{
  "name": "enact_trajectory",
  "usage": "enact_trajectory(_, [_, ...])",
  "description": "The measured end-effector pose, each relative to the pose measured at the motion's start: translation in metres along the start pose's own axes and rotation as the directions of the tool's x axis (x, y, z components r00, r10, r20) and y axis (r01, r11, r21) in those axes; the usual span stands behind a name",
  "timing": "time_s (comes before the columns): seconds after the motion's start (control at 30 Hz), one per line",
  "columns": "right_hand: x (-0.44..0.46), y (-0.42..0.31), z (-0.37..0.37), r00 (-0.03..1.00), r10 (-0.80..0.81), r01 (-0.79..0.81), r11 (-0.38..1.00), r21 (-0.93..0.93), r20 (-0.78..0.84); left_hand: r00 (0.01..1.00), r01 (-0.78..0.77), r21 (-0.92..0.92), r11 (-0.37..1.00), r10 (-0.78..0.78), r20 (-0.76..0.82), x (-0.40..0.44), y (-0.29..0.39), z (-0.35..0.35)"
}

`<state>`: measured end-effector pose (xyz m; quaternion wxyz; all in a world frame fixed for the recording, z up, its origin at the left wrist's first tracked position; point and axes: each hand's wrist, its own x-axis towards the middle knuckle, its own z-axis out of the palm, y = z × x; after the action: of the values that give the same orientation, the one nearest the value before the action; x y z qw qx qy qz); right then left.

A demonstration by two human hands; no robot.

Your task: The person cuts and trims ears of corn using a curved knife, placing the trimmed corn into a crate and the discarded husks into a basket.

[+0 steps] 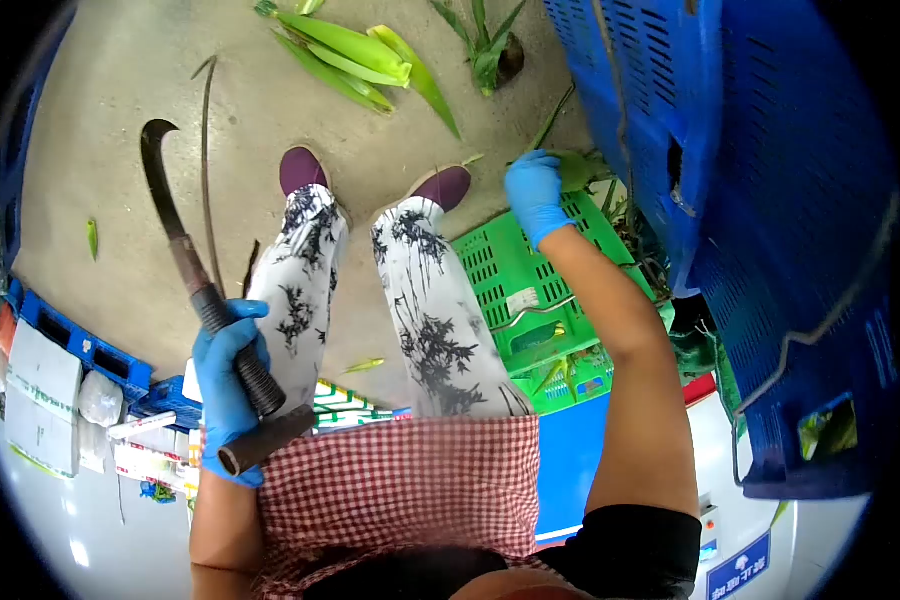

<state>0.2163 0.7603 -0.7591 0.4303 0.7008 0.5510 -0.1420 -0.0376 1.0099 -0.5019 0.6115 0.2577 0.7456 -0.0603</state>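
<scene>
My left hand [232, 375], in a blue glove, is closed round the ribbed black handle of a sickle [160, 180] with a dark hooked blade. A long thin metal rod [208, 170] with a bent tip runs beside the blade into the same hand. A dark brown tube end [260, 442] sticks out below that hand. My right hand [537, 195], also gloved in blue, reaches to the far edge of a green slatted crate [490, 265], beside a green leaf [575, 170]. Its fingers look curled, and what they grip is hidden.
Blue crates [660, 120] tower on the right, with a metal handle [800, 340]. Green husks [355, 55] and a leafy stump [495, 60] lie on the concrete floor ahead of my shoes [303, 170]. Left are blue pallets [85, 345] and white stacked packs [45, 385].
</scene>
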Motion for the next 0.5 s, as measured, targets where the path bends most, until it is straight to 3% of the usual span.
enact_trajectory(0.03, [-0.001,0.001,-0.017,1.0,-0.013,0.012,0.998,0.059,0.02,1.0,0.002,0.001,1.0,-0.002,0.014,0.001,-0.002,-0.002])
enact_trajectory(0.07, [-0.002,0.012,-0.035,0.995,0.004,-0.028,0.969,0.247,0.095,1.0,-0.003,-0.034,0.999,0.004,0.011,0.002,-0.003,-0.003])
enact_trajectory(0.13, [-0.003,0.037,-0.073,0.972,-0.003,-0.137,0.806,0.576,0.236,1.0,-0.005,-0.075,0.997,0.003,-0.02,0.006,-0.007,-0.004])
enact_trajectory(0.27, [-0.052,0.09,-0.103,0.966,0.105,-0.254,0.215,0.943,0.236,0.998,-0.07,-0.148,0.986,0.07,-0.008,0.011,-0.021,-0.01])
enact_trajectory(0.37, [-0.089,0.096,-0.133,0.893,0.162,-0.333,-0.387,0.86,0.419,0.993,-0.113,-0.171,0.979,0.108,-0.039,0.012,-0.026,-0.012])
enact_trajectory(0.47, [-0.113,0.11,-0.203,0.858,0.191,-0.23,-0.686,0.69,0.476,0.984,-0.177,-0.191,0.966,0.17,-0.053,-0.004,-0.02,-0.009])
enact_trajectory(0.5, [-0.124,0.119,-0.225,0.848,0.192,-0.217,-0.724,0.655,0.493,0.976,-0.214,-0.168,0.962,0.205,-0.069,-0.009,-0.019,-0.009])
